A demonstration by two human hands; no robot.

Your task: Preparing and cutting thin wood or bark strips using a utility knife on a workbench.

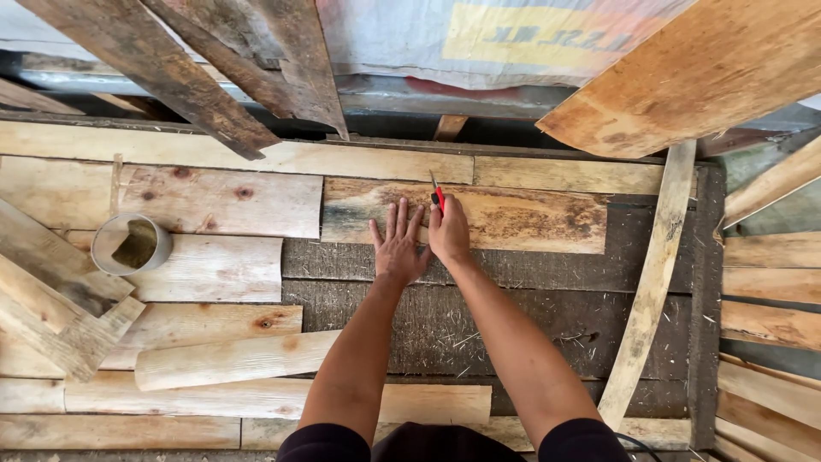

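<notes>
— Nearest the camera, what do you see?

— Two bare forearms reaching forward over a dark, gritty bench top (513, 274) strewn with pale wooden offcuts. Low at the left lies a rounded pale slat (235, 359), and a long thin curved strip (650, 282) leans across the right side.

— And the hands?

— The left hand (398, 248) is spread open, fingers splayed, palm pressed flat on the near edge of a stained, dark-streaked board (505, 214). The right hand (448, 231) sits just beside it, closed around a red pencil (437, 195), its tip touching the board's upper edge.

— Where does that board lie?

— Flat on the bench, mid-frame, butted against a pale plank on its left and a lighter strip above it.

— How would it handle, do you think?

— By its look it is stiff, thin and fairly light, rough-sawn, so likely not slippery, though splinters seem possible. I would judge the long edges or the ends the best places to hold it; pressing it flat with a palm keeps it from shifting. The pencil is small and light, pinched near its tip.

— Further off?

— A short section of grey pipe (132, 244) rests on planks at the left. Beyond the bench, weathered dark planks (205, 77) lean in, with a broad reddish board (693, 77) at the upper right and a pale printed sack behind them.
</notes>
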